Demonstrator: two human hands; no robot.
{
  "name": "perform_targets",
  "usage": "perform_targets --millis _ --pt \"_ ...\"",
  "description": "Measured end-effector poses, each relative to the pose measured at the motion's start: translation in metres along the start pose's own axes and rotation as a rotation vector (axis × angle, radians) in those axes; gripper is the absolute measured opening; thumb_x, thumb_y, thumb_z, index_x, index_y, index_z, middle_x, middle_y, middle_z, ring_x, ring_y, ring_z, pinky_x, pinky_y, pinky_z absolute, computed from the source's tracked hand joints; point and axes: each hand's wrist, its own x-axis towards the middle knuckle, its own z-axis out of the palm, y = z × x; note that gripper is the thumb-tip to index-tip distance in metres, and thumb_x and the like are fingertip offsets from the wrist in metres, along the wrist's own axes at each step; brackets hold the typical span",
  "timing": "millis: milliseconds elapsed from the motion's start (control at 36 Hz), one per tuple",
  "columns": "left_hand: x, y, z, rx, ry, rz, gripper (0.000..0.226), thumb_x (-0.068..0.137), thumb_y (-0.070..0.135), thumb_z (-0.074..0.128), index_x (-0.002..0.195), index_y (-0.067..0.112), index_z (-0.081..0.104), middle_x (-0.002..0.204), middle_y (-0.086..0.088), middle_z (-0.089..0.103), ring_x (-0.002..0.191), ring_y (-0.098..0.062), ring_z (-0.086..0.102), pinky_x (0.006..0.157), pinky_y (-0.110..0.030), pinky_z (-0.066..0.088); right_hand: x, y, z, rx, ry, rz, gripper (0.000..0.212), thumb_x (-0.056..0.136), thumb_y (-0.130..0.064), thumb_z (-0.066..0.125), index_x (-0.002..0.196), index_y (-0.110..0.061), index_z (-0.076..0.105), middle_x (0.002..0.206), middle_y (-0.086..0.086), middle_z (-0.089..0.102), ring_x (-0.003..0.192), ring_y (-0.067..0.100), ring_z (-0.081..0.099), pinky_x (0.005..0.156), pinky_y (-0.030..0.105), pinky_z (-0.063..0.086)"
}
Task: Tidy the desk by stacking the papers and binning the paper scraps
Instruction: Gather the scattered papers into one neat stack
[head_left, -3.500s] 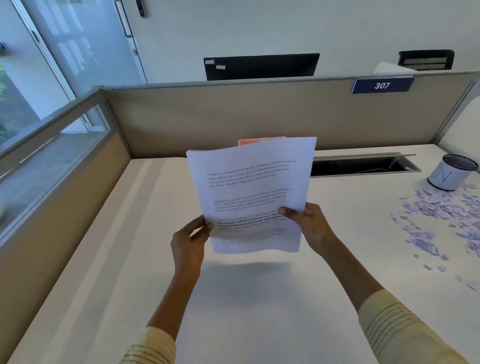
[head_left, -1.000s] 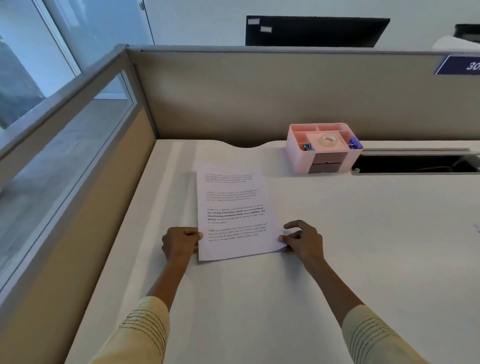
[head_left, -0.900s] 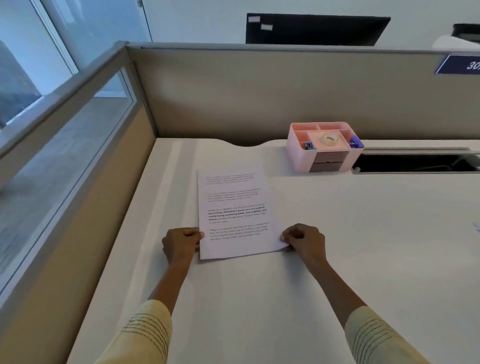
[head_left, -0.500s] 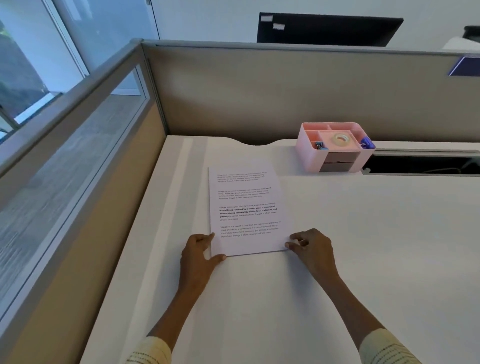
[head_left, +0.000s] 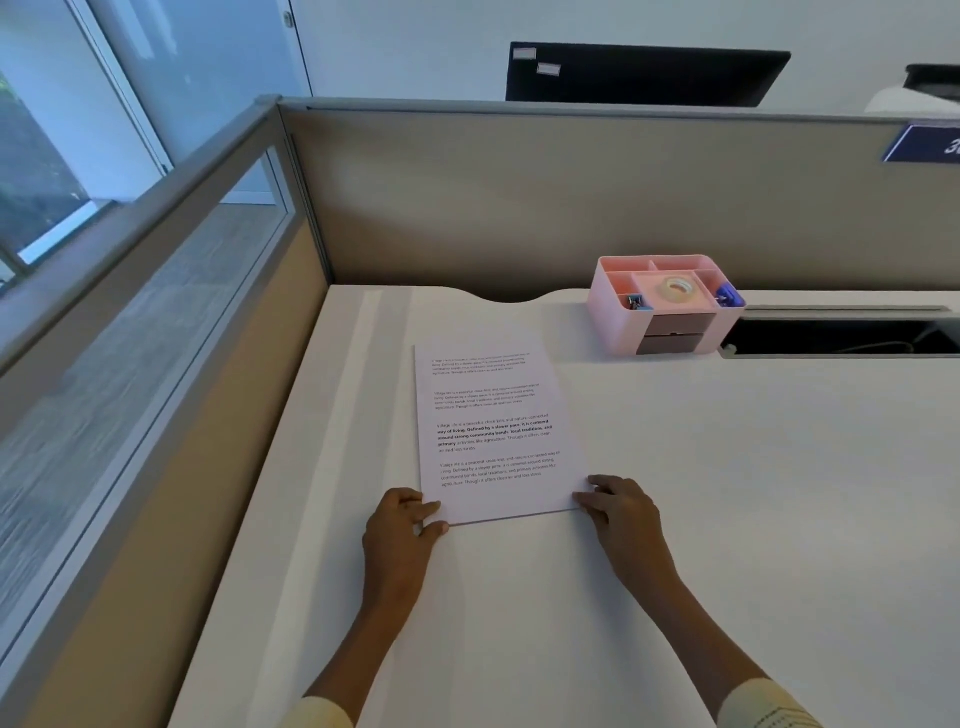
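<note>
Stack of printed papers (head_left: 493, 431) lies flat on white desk (head_left: 753, 493), left of centre. Left hand (head_left: 400, 530) and right hand (head_left: 623, 512) touch its near corners, fingers loosely curled, gripping nothing. Pink desk organiser (head_left: 662, 304) behind it

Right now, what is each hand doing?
Left hand: open, fingertips at the papers' near-left corner.
Right hand: open, fingertips at the near-right corner.
</note>
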Motion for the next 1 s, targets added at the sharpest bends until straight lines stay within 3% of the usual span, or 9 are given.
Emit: perform_targets --millis 278,389,472,639,750,917,1000 --pt "0.036 0.003 0.003 0.161 -0.014 0.061 0.030 0.081 0.007 0.074 0.110 0.000 0.068 0.111 -0.003 0.064 0.092 -0.007 0.055 0.073 0.009 0.031 0.030 -0.011 0.011 -0.003 0.016 0.024 0.016 0.085 -0.004 0.066 0.098 -0.008 0.075 0.114 0.015 0.067 0.107 0.033 0.061 0.089 0.037 0.048" --pt "0.057 0.008 0.005 0.219 -0.019 0.071 0.031 0.086 0.011 0.070 0.114 0.000 0.065 0.115 -0.006 0.063 0.094 -0.012 0.057 0.078 0.004 0.035 0.051 -0.020 0.012 -0.032 -0.012 0.048 0.020 0.087 -0.003 0.062 0.103 -0.006 0.073 0.118 0.017 0.064 0.112 0.033 0.057 0.092 0.036 0.045" --pt "0.072 0.013 0.008 0.266 -0.005 0.080 0.033 0.088 0.015 0.067 0.118 0.001 0.064 0.119 -0.008 0.063 0.104 -0.019 0.061 0.085 -0.009 0.034 0.068 -0.026 0.015 -0.062 -0.007 0.042 0.021 0.085 0.000 0.062 0.102 -0.005 0.073 0.116 0.017 0.066 0.109 0.035 0.058 0.088 0.038 0.048" --pt "0.101 0.020 0.013 0.308 0.004 0.084 0.034 0.093 0.016 0.059 0.124 0.002 0.061 0.128 -0.010 0.059 0.115 -0.020 0.056 0.090 -0.006 0.026 0.096 -0.028 0.025 -0.085 0.031 0.029 0.021 0.077 0.005 0.065 0.090 -0.007 0.075 0.096 0.010 0.071 0.088 0.034 0.060 0.069 0.036 0.051" --pt "0.118 0.024 0.018 0.312 0.006 0.070 0.034 0.093 0.014 0.060 0.125 0.000 0.060 0.127 -0.013 0.060 0.114 -0.022 0.057 0.094 -0.013 0.032 0.109 -0.029 0.031 -0.083 0.075 0.033 0.016 0.074 0.003 0.072 0.088 -0.004 0.075 0.093 0.013 0.072 0.087 0.035 0.062 0.069 0.039 0.055" --pt "0.132 0.027 0.022 0.358 -0.011 0.106 0.031 0.093 0.013 0.059 0.122 0.001 0.062 0.129 -0.013 0.059 0.118 -0.023 0.054 0.099 -0.020 0.036 0.127 -0.023 0.038 -0.140 0.093 -0.006 0.023 0.062 0.008 0.078 0.076 -0.010 0.074 0.078 0.005 0.070 0.072 0.029 0.062 0.054 0.033 0.052" --pt "0.133 0.028 0.022 0.353 -0.011 0.103 0.032 0.094 0.014 0.058 0.124 0.002 0.061 0.129 -0.013 0.058 0.118 -0.022 0.054 0.098 -0.017 0.035 0.131 -0.022 0.040 -0.142 0.107 -0.017 0.026 0.057 0.008 0.080 0.075 -0.010 0.074 0.078 0.005 0.071 0.072 0.029 0.063 0.052 0.034 0.054"
